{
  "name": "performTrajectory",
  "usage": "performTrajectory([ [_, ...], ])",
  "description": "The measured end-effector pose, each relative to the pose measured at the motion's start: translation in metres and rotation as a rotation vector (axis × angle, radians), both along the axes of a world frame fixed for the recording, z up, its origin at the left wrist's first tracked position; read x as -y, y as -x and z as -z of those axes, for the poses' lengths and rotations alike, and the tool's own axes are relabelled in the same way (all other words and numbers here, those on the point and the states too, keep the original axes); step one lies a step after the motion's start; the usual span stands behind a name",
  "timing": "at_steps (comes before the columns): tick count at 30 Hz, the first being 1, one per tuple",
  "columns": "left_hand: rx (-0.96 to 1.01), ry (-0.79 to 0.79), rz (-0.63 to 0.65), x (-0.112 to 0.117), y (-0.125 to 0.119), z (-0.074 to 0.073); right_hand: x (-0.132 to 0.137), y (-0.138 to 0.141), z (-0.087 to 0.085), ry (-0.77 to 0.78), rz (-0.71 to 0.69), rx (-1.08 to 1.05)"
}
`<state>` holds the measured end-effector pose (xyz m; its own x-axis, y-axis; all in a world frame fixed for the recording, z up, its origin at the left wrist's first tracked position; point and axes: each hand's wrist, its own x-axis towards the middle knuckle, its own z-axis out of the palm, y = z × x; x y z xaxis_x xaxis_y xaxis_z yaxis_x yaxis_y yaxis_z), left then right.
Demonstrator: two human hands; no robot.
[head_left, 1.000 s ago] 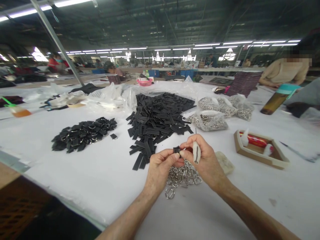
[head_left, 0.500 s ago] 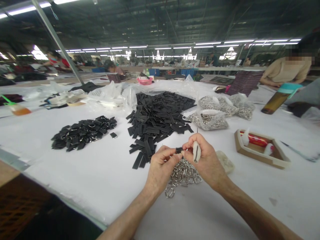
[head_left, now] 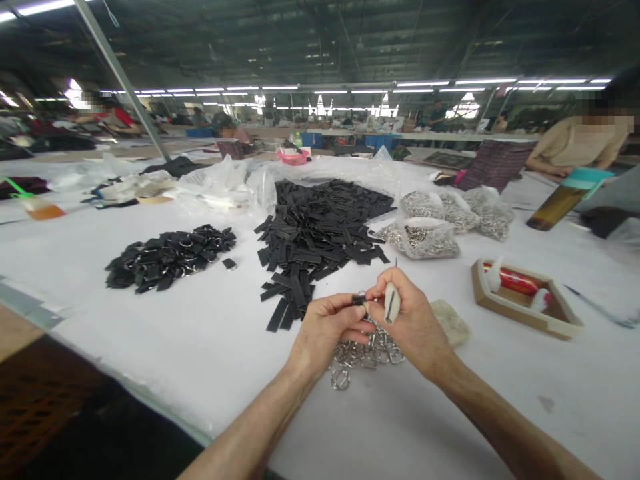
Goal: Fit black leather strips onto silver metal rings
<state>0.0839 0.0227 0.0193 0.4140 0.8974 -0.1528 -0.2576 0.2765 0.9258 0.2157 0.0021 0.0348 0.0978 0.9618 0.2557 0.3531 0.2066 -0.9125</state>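
Observation:
Both hands meet above a small heap of metal rings (head_left: pixel 367 350) on the white table (head_left: pixel 200 333). My left hand (head_left: pixel 327 327) pinches a small folded black strap piece (head_left: pixel 358 300) at its fingertips. My right hand (head_left: pixel 407 319) pinches the same piece from the other side and also carries a white-handled tool (head_left: pixel 391 303) between its fingers. A big pile of flat black straps (head_left: pixel 320 233) lies just beyond the hands. To the left is a smaller pile of black straps with rings in them (head_left: pixel 167 257).
Clear bags of metal rings (head_left: pixel 440 223) lie behind the right hand. A wooden tray (head_left: pixel 525 300) holds a red tube. A pale pad (head_left: pixel 453 323) sits right of my hand. A brown bottle (head_left: pixel 557 200) and a seated person (head_left: pixel 575 143) are at far right.
Both hands stay pinched on the small black piece, with only slight finger shifts. The camera has tilted a little.

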Motion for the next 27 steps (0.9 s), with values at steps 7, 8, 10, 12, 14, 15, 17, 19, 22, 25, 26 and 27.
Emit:
performTrajectory([
  [7,0.05,0.028,-0.006,0.0,-0.0005,0.0026,-0.0006,0.0003,0.0005,0.02,0.018,0.012],
  [8,0.059,0.026,-0.007,0.0,-0.0006,0.0025,-0.0005,0.0004,0.0002,0.022,0.016,0.01],
  [10,0.052,0.007,-0.01,0.0001,-0.0007,0.0017,0.0,0.0008,-0.0007,0.029,0.01,0.008],
  [12,0.028,-0.014,-0.017,0.0006,-0.001,0.0012,0.0006,0.0012,-0.0016,0.03,0.009,0.012],
  [14,0.017,-0.01,-0.041,0.0009,-0.0014,0.0015,0.001,0.0015,-0.0019,0.021,0.017,0.025],
  [15,0.02,0.0,-0.056,0.001,-0.0017,0.0019,0.0011,0.0016,-0.0017,0.015,0.022,0.031],
  [17,0.034,0.023,-0.086,0.0011,-0.0025,0.0028,0.001,0.0017,-0.0009,0.006,0.032,0.037],
  [19,0.038,0.04,-0.109,0.0011,-0.0035,0.0031,0.0005,0.0016,0.0003,0.003,0.034,0.034],
  [22,0.015,0.04,-0.121,0.0014,-0.0048,0.0019,-0.0002,0.0015,0.0013,-0.003,0.025,0.023],
  [25,-0.001,0.026,-0.129,0.0019,-0.0056,0.0006,0.0002,0.0018,0.0009,-0.01,0.011,0.017],
  [26,-0.001,0.022,-0.138,0.002,-0.0058,0.0004,0.0007,0.002,0.0007,-0.011,0.014,0.021],
  [27,-0.001,0.018,-0.146,0.0022,-0.0059,0.0003,0.0012,0.0022,0.0005,-0.014,0.021,0.028],
])
